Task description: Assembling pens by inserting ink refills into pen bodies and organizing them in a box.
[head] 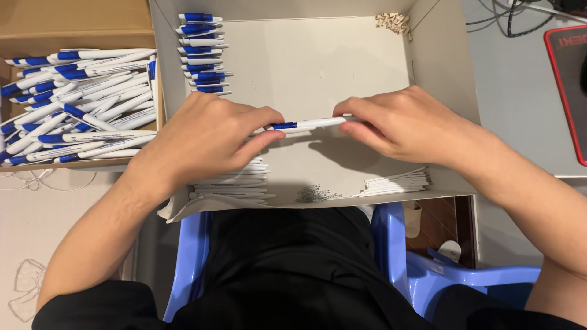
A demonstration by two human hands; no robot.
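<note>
Head view: pen (309, 124) lengthwise left-right.

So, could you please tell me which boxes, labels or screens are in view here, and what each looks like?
Brown cardboard box, top left: rectangular, filled with white-and-blue pens.
Pale open carton, centre, on the lap: shallow, holding pen parts.
Black pad with red edge, far right: flat, partly cut off, with printed lettering.
No screens.

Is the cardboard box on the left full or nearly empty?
Nearly full: the cardboard box holds a heap of white-and-blue pens covering its visible floor.
</note>
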